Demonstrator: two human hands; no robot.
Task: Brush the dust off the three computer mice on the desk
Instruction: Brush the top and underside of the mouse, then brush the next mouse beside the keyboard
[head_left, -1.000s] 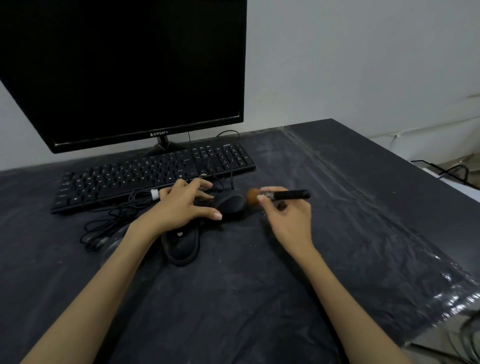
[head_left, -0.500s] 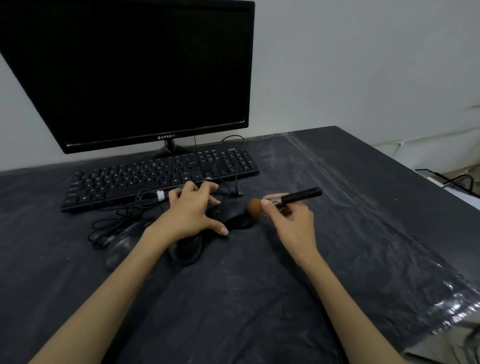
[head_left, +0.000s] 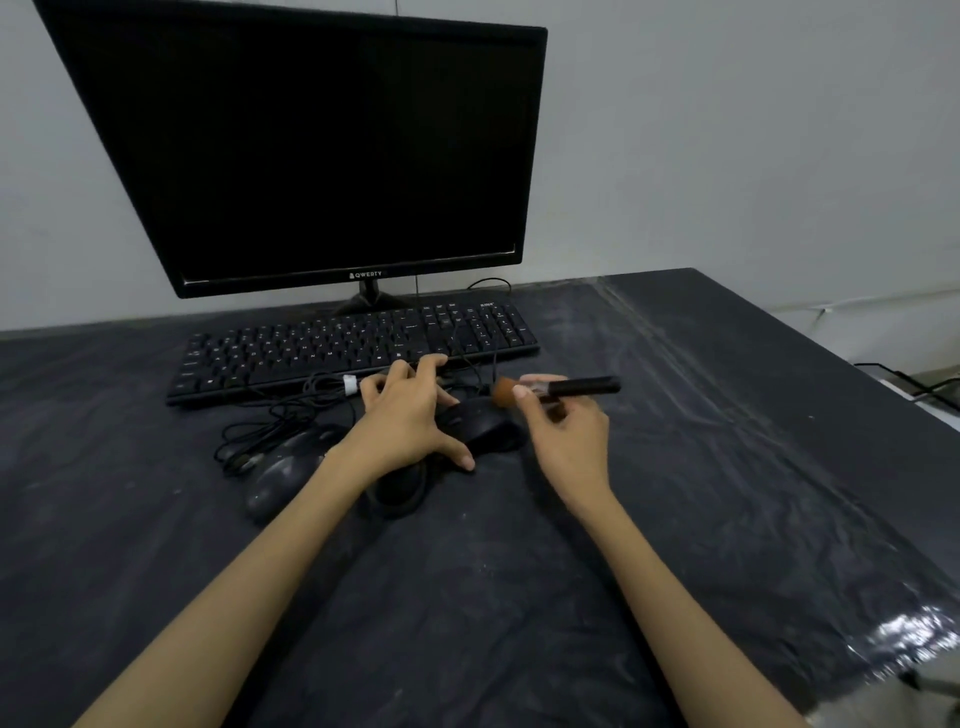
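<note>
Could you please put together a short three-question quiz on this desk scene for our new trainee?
1. True or false: the right hand holds the brush.
2. Which mouse does the left hand rest on? A) the dusty mouse on the left B) the right mouse C) the middle mouse
3. Fill in: the brush's bristles point toward the ____ hand.

Key: 1 true; 2 B; 3 left.
</note>
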